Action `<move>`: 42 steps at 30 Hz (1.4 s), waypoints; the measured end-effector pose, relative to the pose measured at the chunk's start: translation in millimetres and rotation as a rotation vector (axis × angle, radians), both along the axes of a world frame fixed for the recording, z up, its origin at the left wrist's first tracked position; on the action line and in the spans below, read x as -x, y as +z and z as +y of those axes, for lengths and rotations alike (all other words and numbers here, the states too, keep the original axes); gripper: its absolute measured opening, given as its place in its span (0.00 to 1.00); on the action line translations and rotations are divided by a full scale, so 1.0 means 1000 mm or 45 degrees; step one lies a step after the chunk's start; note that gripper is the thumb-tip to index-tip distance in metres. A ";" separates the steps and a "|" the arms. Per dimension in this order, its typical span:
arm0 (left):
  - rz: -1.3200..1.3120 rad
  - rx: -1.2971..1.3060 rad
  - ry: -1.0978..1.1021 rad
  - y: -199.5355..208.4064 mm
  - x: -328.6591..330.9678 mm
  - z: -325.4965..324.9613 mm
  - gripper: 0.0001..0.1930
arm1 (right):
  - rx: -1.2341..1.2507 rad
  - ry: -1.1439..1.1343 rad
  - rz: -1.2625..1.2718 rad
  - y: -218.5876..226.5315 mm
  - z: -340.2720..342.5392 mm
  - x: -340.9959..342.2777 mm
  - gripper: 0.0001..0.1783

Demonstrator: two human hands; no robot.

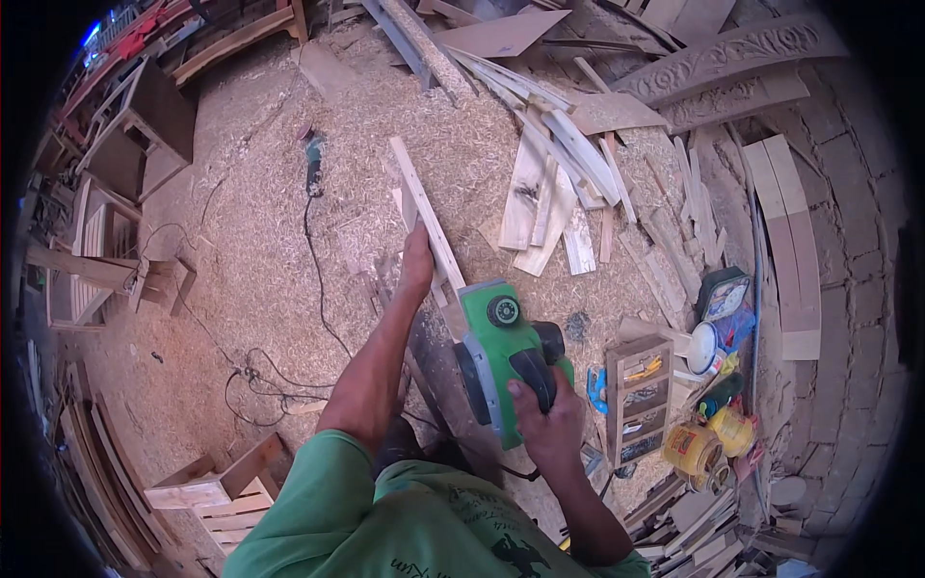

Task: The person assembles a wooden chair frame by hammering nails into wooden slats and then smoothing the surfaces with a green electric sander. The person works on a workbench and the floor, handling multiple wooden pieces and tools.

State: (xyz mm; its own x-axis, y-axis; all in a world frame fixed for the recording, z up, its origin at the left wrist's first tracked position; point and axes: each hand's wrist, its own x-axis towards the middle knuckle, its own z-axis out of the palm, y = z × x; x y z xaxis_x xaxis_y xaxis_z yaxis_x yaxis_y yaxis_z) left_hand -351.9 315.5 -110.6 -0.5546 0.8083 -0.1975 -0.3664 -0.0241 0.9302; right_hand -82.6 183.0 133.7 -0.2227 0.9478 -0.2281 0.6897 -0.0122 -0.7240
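My right hand [551,420] is wrapped round the black rear handle of a green electric planer [505,356]. The planer rests over the near end of a narrow wooden board [430,214], which points away from me and slightly left. My left hand [417,262] grips that board from its left side, a short way ahead of the planer, its fingers partly hidden behind the wood. Under the board runs a dark beam or bench [436,371], mostly covered by the planer and my arm.
Wood shavings cover the floor. An angle grinder [313,166] with a black cord lies ahead on the left. Offcuts [568,183] pile up ahead right. On the right stand a wooden tool box [640,403] and yellow containers [692,449]; at left, a wooden frame [198,493].
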 end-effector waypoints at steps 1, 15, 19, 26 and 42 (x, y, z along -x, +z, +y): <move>0.002 -0.014 -0.017 -0.001 0.001 0.000 0.32 | 0.036 -0.007 -0.017 -0.001 0.005 0.005 0.24; 0.181 -0.071 -0.130 0.017 0.005 -0.010 0.27 | -0.083 0.061 0.139 -0.001 0.083 0.100 0.32; 0.191 -0.043 -0.136 0.003 0.006 -0.012 0.25 | -0.143 0.075 0.154 -0.011 0.099 0.115 0.31; -0.179 -0.170 -0.172 -0.046 0.004 -0.014 0.21 | -0.160 0.083 0.164 -0.019 0.118 0.140 0.33; -0.128 -0.182 -0.025 0.031 -0.002 -0.012 0.19 | -0.267 0.173 0.111 -0.029 0.189 0.222 0.37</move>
State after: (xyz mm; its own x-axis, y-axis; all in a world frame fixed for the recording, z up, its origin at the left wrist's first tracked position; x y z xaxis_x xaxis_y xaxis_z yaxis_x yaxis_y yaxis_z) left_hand -349.7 303.4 -79.2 -0.5214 0.8428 -0.1335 -0.4593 -0.1453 0.8763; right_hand -304.4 372.2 104.8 -0.3612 0.9325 -0.0046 0.6098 0.2325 -0.7577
